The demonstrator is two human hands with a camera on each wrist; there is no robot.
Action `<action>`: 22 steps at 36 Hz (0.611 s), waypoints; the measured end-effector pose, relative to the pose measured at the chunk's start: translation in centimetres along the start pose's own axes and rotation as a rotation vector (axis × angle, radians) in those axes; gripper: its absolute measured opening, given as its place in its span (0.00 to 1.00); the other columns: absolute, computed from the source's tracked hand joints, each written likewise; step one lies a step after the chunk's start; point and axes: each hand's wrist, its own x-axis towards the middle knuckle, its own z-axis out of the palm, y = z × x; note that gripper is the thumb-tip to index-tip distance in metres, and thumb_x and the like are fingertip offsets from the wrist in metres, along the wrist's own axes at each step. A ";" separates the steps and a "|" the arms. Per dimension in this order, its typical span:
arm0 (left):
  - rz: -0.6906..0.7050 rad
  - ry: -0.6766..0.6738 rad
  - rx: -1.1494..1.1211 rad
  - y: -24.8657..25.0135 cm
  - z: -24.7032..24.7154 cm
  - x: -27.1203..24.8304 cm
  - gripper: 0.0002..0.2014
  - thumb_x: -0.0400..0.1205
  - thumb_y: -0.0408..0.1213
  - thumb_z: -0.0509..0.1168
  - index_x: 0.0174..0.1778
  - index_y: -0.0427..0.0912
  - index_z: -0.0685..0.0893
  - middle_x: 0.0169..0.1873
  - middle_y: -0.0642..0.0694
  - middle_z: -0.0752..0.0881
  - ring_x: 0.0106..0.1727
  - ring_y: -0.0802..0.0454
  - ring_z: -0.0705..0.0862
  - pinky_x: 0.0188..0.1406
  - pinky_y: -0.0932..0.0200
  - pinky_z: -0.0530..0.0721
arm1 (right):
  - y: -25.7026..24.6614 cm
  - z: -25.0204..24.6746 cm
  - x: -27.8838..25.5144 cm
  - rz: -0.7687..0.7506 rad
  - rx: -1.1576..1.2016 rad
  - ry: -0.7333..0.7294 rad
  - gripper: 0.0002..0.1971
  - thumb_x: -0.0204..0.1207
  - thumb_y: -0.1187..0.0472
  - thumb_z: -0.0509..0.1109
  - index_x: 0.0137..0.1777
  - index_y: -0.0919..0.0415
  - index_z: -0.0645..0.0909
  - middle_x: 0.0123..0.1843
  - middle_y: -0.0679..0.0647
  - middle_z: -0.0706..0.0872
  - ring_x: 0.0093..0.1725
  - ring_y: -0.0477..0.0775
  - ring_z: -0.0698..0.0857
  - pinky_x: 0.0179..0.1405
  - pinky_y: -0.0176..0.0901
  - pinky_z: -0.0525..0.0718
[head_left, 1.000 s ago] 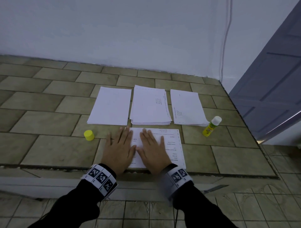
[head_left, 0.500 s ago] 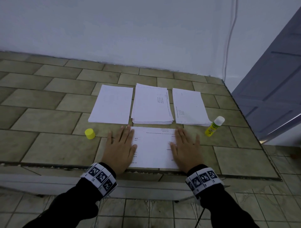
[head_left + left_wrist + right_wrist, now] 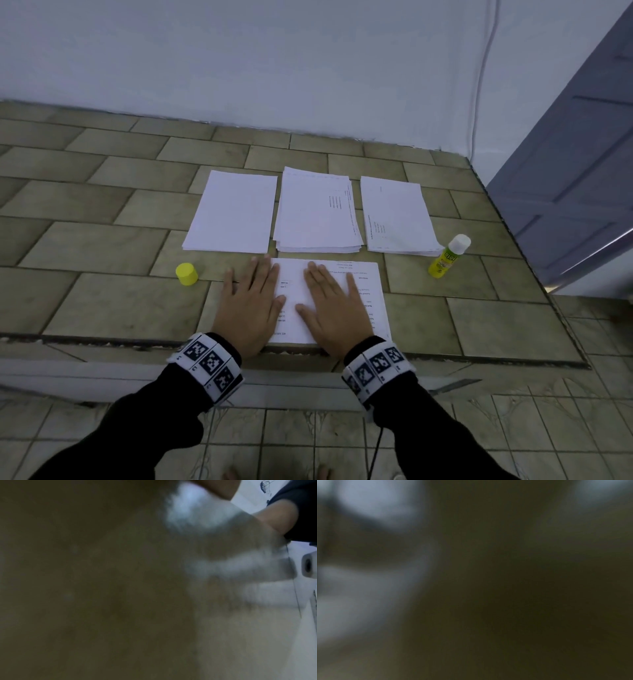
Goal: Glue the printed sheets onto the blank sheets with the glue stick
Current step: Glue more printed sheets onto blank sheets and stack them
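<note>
A printed sheet (image 3: 368, 286) lies at the near edge of the tiled ledge. My left hand (image 3: 251, 301) rests flat on its left edge, fingers straight. My right hand (image 3: 334, 306) presses flat on the sheet's middle. Behind lie a blank stack (image 3: 233, 214), a printed stack (image 3: 317, 212) and another printed stack (image 3: 397, 217). The yellow glue stick (image 3: 448, 255) stands uncapped at the right, its yellow cap (image 3: 186, 274) at the left. Both wrist views are dark and blurred.
The tiled ledge (image 3: 102, 240) ends in a front edge just under my wrists, with tiled floor below. A white wall runs along the back. A grey door (image 3: 575, 164) stands at the right, close to the glue stick.
My right hand slid from the sheet's middle to its right side and has come back toward the middle. My left hand has stayed on the left edge.
</note>
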 end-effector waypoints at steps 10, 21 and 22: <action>-0.030 -0.037 0.008 0.1 0.0 0.0 0.31 0.86 0.51 0.44 0.79 0.37 0.72 0.80 0.39 0.71 0.80 0.39 0.69 0.73 0.27 0.68 | 5.6 -2.2 -2.2 0.315 -0.088 -0.045 0.45 0.69 0.38 0.21 0.86 0.56 0.43 0.88 0.49 0.47 0.86 0.47 0.45 0.80 0.66 0.38; -0.045 -0.046 -0.034 0.1 -0.2 0.0 0.33 0.85 0.53 0.41 0.82 0.42 0.69 0.83 0.44 0.65 0.83 0.43 0.63 0.78 0.30 0.60 | -3.6 -1.7 1.8 0.040 0.185 -0.058 0.28 0.89 0.50 0.41 0.86 0.59 0.46 0.88 0.51 0.46 0.85 0.45 0.42 0.82 0.66 0.35; -0.046 -0.048 -0.034 0.2 -0.2 -0.1 0.32 0.85 0.52 0.41 0.81 0.42 0.70 0.82 0.44 0.66 0.83 0.42 0.64 0.77 0.29 0.61 | -3.6 -1.3 2.1 0.031 0.175 -0.060 0.28 0.88 0.49 0.39 0.86 0.59 0.46 0.88 0.50 0.47 0.85 0.44 0.43 0.81 0.66 0.35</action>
